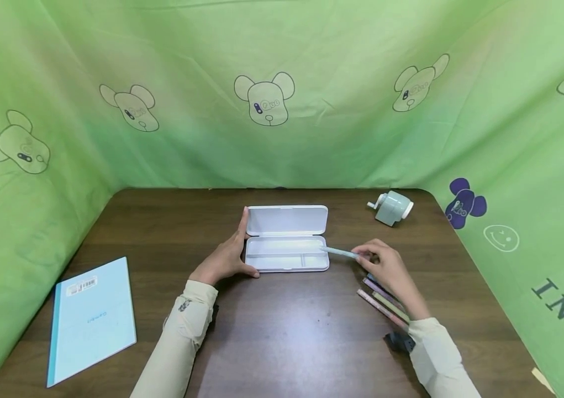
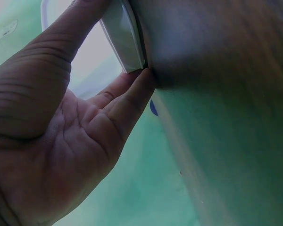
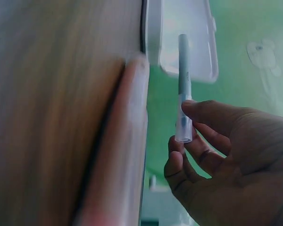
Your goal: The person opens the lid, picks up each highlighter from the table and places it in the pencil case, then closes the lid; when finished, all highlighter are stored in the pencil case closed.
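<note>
White plastic forms the pencil case (image 1: 274, 262), which sits open on the dark brown table (image 1: 282, 342), its lid (image 1: 286, 220) raised along the far side. Inside the case, a long compartment runs along the far side; the near side is divided into a longer section on the left and a small one on the right.

The left hand (image 1: 227, 260) is spread wide at the case's left end, its thumb against the near left corner and its straight fingers reaching along the left side towards the lid.

The right hand (image 1: 381, 262) pinches a pale blue pen (image 1: 340, 252) by its clear-capped end, between thumb and fingers. The pen points left, its other end at the right end of the case; whether it touches the case is hard to tell.

Near the right hand, on its near side, several coloured pens (image 1: 372, 300) lie side by side, pink, yellowish and purple among them. A grey-green crank sharpener (image 1: 393, 209) stands at the far right. A light blue notebook (image 1: 94, 323) lies on the left, well apart from the case. Green printed cloth (image 1: 187, 149) hangs beyond the table.
</note>
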Demonstrator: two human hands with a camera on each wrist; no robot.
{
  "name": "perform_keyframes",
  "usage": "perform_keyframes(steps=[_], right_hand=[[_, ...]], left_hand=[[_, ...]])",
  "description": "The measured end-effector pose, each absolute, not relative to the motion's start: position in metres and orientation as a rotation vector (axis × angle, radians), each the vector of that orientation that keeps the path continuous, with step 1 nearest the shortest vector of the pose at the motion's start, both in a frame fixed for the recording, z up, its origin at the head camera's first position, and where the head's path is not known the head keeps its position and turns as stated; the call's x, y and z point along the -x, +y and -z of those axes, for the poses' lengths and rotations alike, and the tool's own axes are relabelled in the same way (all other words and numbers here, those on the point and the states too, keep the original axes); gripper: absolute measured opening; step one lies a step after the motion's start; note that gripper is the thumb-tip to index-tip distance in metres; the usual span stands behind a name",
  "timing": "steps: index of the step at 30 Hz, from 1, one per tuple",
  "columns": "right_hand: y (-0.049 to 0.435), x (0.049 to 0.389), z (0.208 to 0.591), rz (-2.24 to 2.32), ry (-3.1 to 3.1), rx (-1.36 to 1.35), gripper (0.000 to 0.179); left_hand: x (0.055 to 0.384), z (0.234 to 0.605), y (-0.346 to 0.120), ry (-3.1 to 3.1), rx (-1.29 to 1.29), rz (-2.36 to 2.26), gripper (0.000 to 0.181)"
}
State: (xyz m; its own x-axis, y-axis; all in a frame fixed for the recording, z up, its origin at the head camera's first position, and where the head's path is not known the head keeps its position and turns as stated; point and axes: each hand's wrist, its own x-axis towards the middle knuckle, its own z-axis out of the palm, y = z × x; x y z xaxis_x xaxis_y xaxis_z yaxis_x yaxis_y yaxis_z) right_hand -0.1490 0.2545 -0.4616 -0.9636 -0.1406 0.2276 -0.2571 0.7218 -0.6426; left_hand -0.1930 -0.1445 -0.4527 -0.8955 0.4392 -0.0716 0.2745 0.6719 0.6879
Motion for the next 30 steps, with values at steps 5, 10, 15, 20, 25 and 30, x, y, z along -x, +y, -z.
perform_keyframes(steps=[5, 10, 15, 20, 25, 30], right_hand=[[0.225, 0.165, 0.461, -1.151, -2.758, -0.380, 0.012], [0.198, 0.179, 0.461, -1.189, -2.736, -0.482, 0.015], [0.174, 0.189, 0.462, -1.213, -2.723, -0.541, 0.016], [0.152, 0.197, 0.464, -1.221, -2.695, -0.597, 0.015], [0.131, 0.204, 0.468, -1.246, -2.674, -0.668, 0.015], [0.119, 0.206, 0.470, -1.251, -2.698, -0.679, 0.014]], left_hand=[[0.192, 0.451, -0.144, 2.652, -0.571, -1.036, 0.162], [0.194, 0.453, -0.144, 2.656, -0.562, -1.031, 0.162], [0.195, 0.454, -0.146, 2.651, -0.583, -1.049, 0.161], [0.201, 0.465, -0.151, 2.676, -0.637, -1.058, 0.162], [0.200, 0.461, -0.148, 2.665, -0.601, -1.058, 0.162], [0.197, 0.456, -0.144, 2.653, -0.562, -1.035, 0.160]])
